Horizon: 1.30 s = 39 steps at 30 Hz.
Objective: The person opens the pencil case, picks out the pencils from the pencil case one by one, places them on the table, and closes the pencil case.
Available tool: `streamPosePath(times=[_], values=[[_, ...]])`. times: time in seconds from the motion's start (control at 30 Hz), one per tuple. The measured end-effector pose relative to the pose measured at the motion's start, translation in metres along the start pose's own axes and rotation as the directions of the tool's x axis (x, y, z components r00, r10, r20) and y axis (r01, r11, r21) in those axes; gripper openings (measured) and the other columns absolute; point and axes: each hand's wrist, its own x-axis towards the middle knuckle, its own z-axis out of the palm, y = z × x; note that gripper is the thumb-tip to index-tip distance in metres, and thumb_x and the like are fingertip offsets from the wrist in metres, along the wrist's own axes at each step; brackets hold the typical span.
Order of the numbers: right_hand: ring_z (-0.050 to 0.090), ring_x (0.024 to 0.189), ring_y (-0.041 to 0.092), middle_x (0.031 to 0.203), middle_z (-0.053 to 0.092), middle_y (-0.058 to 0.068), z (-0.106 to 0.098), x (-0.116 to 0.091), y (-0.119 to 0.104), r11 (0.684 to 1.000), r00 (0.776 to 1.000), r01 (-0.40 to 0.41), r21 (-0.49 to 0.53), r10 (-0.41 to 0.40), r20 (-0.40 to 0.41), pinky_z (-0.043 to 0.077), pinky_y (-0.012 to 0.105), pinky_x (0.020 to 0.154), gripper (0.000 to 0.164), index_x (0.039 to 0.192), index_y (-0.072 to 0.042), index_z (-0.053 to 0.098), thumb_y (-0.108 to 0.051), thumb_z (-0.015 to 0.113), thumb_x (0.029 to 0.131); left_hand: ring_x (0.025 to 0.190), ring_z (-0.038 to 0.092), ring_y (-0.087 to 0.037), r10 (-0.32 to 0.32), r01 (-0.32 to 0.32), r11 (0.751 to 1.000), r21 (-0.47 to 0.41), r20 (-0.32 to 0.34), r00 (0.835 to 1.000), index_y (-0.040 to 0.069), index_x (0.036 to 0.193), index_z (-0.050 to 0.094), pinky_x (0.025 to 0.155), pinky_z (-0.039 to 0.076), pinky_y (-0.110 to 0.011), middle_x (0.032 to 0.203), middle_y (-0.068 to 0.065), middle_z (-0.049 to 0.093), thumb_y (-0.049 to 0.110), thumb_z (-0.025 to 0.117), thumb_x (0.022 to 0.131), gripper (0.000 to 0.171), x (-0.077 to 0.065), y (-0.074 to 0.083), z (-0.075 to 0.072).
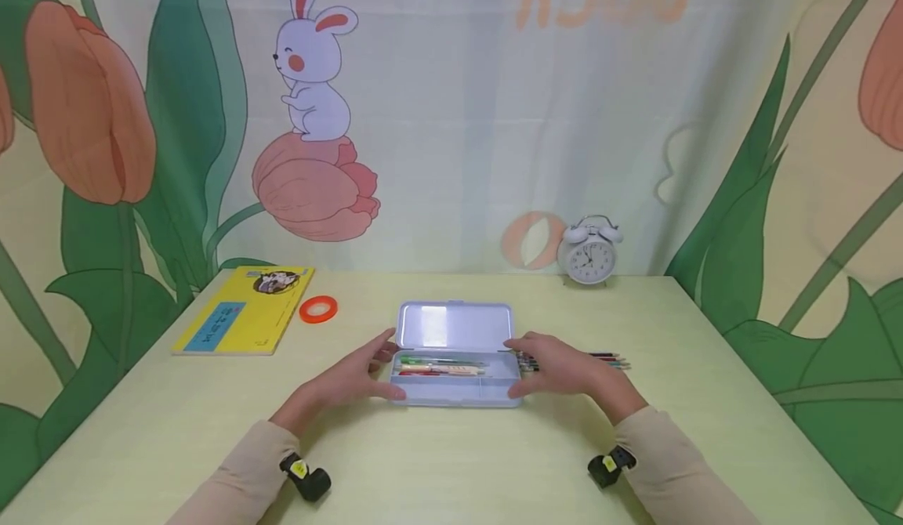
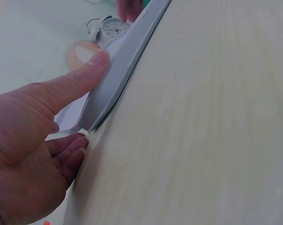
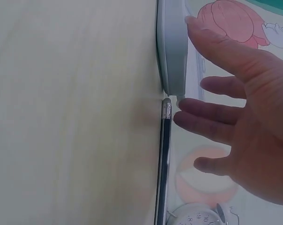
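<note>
A pale pencil case (image 1: 444,392) lies on the table with its lid (image 1: 487,325) raised at the back. Inside, several pens (image 1: 440,368) fill the rear compartment; the front part shows bare. My left hand (image 1: 356,372) holds the case's left end, thumb on the front rim and bent fingers (image 2: 73,159) at the end wall. At the other end is my right hand (image 1: 557,364), its thumb at the front right rim and the other fingers (image 3: 212,117) loosely spread. Partly behind that hand, several pencils (image 1: 610,358) lie beside the case.
A yellow book (image 1: 261,313) lies at the back left, with an orange-red ring (image 1: 319,309) next to it. A white alarm clock (image 1: 589,255) stands at the back right edge. A printed curtain (image 1: 437,117) hangs behind the table.
</note>
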Motion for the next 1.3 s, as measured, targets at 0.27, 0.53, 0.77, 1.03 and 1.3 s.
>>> streamPosePath(times=[0.27, 0.53, 0.77, 1.03, 1.3], values=[[0.052, 0.124, 0.029, 0.137, 0.054, 0.016, 0.001, 0.0, 0.005, 0.999, 1.0, -0.021, -0.028, 0.021, -0.015, 0.043, 0.047, 0.106, 0.091, 0.147, -0.002, 0.047, -0.049, 0.082, 0.078, 0.135, 0.042, -0.034, -0.052, 0.052, 0.998, 0.047, 0.001, 0.999, 0.026, 0.159, 0.027, 0.111, 0.036, -0.055, 0.146, -0.011, 0.046, 0.042, 0.088, 0.073, 0.107, 0.0, 0.002, 0.002], [0.044, 0.136, 0.033, 0.148, 0.047, 0.017, 0.0, 0.002, 0.005, 0.999, 0.998, -0.052, -0.002, 0.052, -0.034, 0.037, 0.049, 0.112, 0.1, 0.151, -0.004, 0.043, -0.049, 0.086, 0.073, 0.134, 0.042, -0.033, -0.031, 0.031, 0.998, 0.058, -0.002, 1.0, 0.024, 0.158, 0.03, 0.11, 0.036, -0.056, 0.144, -0.011, 0.047, 0.037, 0.087, 0.077, 0.1, 0.002, 0.002, 0.001], [0.029, 0.146, 0.034, 0.16, 0.029, 0.017, 0.001, 0.005, 0.004, 0.996, 0.998, -0.008, 0.087, 0.013, -0.056, 0.027, 0.048, 0.118, 0.118, 0.157, -0.002, 0.024, -0.041, 0.092, 0.068, 0.133, 0.042, -0.035, -0.053, 0.054, 0.998, 0.012, -0.021, 0.998, 0.027, 0.156, 0.031, 0.11, 0.036, -0.056, 0.143, -0.012, 0.047, 0.032, 0.089, 0.074, 0.102, 0.003, 0.0, 0.002], [0.012, 0.151, 0.031, 0.166, 0.009, 0.016, 0.003, 0.009, 0.002, 0.985, 0.998, -0.013, 0.17, 0.023, -0.056, 0.017, 0.047, 0.12, 0.145, 0.161, -0.006, 0.002, -0.042, 0.097, 0.057, 0.135, 0.041, -0.033, -0.013, 0.013, 0.997, -0.074, -0.011, 1.0, 0.026, 0.158, 0.025, 0.112, 0.035, -0.056, 0.156, -0.004, 0.035, 0.026, 0.091, 0.072, 0.109, 0.004, -0.001, 0.001], [0.007, 0.151, 0.029, 0.166, 0.002, 0.013, 0.002, 0.012, 0.003, 0.979, 0.998, -0.029, 0.202, 0.038, -0.042, 0.014, 0.047, 0.121, 0.152, 0.161, -0.01, -0.004, -0.044, 0.098, 0.053, 0.134, 0.042, -0.029, 0.009, -0.009, 0.996, -0.089, -0.002, 1.0, 0.021, 0.162, 0.013, 0.113, 0.033, -0.053, 0.159, -0.003, 0.031, 0.026, 0.091, 0.072, 0.119, 0.004, -0.003, 0.0]])
